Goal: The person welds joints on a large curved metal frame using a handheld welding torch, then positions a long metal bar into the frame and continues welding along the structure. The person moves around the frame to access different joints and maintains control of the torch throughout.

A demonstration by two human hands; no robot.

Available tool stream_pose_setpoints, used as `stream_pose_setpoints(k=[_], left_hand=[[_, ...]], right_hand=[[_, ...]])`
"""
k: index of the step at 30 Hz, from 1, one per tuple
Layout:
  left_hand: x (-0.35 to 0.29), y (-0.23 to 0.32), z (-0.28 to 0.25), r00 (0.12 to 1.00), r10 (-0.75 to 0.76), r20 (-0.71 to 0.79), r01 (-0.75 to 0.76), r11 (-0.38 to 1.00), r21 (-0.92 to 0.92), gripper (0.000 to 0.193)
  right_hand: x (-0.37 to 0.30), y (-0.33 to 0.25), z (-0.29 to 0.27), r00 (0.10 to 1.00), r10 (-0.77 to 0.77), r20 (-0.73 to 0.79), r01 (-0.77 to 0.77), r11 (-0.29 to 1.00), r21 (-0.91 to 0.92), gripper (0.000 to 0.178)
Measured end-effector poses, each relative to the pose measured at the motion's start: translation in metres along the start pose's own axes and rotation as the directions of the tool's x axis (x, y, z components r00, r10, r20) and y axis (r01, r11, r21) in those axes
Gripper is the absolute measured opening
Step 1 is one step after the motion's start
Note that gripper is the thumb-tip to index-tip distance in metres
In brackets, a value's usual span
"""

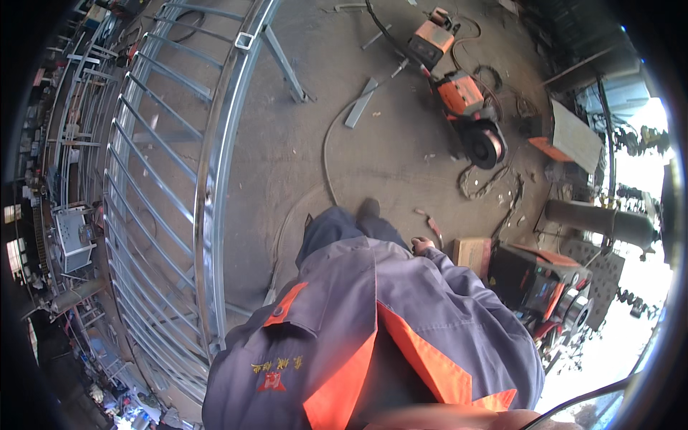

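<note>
My right hand [423,245] hangs low beside my right thigh, just past the cuff of my grey-purple work jacket [344,287]. Its fingers look curled in; whatever they hold, if anything, is hidden. Close ahead of it on the floor lies a small red-handled tool [432,226] with a cable. My left hand is not in view. Left of my body stands a long frame of square metal tubing [218,165] with many slanted bars. A short grey metal piece [360,104] lies on the floor ahead, touching a cable.
An orange wire feeder [461,94] with a dark wire spool [481,145] stands ahead right, before another orange machine [432,39]. At my right are a wooden box [471,256], a dark machine [527,279] and a gas cylinder [598,220]. A cable [327,154] crosses the floor.
</note>
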State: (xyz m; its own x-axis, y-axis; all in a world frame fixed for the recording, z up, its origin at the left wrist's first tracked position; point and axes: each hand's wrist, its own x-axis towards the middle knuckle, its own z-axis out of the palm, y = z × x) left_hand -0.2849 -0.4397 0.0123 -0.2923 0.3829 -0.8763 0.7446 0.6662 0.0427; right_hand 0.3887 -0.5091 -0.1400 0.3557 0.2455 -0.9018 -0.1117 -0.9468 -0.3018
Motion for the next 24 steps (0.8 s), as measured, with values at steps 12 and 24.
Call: stream_pose_setpoints(k=[12,24], left_hand=[[0.157,0.380,-0.067,0.983,0.161,0.083,-0.160,0.987,-0.012,0.043],[0.255,0.756,-0.172,0.935,0.349,0.064,-0.342,0.935,-0.098,0.042]], right_hand=[[0.098,-0.293,-0.108,0.989,0.020,-0.146,-0.012,0.999,0.053,0.034],[0.204,-0.525,-0.141,0.995,0.054,-0.089,-0.073,0.973,-0.220,0.044]])
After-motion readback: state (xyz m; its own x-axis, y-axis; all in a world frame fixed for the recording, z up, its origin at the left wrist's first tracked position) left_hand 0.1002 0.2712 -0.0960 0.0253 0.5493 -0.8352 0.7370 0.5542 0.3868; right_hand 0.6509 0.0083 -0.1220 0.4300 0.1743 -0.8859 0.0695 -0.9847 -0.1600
